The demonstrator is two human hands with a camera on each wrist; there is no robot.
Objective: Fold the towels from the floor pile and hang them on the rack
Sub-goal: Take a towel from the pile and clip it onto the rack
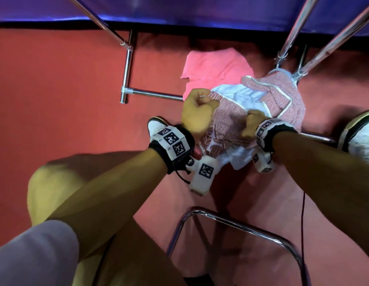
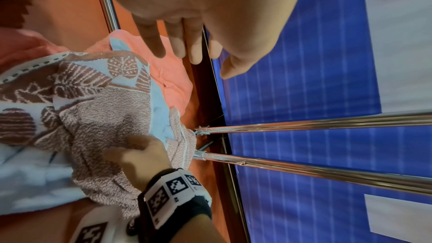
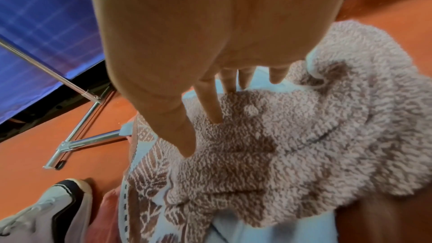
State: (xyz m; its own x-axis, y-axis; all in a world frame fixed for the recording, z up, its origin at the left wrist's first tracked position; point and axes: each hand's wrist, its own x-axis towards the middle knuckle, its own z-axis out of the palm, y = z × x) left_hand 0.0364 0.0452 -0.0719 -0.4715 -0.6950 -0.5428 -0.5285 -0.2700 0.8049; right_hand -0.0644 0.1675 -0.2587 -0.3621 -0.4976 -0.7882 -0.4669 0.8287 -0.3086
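Note:
A brown-and-light-blue leaf-patterned towel (image 1: 231, 120) lies crumpled on the red floor, partly over a pink towel (image 1: 212, 65). My right hand (image 1: 251, 122) pinches a fold of the patterned towel (image 3: 257, 154) between thumb and fingers (image 3: 210, 110); the left wrist view also shows this right hand (image 2: 140, 154) gripping it. My left hand (image 1: 198, 108) hovers over the towel's left edge. Its fingers (image 2: 194, 49) hang loosely and hold nothing. The chrome rack's legs (image 1: 127, 65) stand around the pile, and the patterned towel (image 2: 93, 108) reaches one rack joint (image 2: 201, 130).
My white shoes (image 1: 156, 125) (image 1: 358, 137) flank the pile on the red floor (image 1: 55, 89). A curved chrome tube frame (image 1: 241, 226) sits near me, with a thin cable (image 1: 302, 213) beside it. A blue sheet (image 1: 200, 9) hangs behind the rack.

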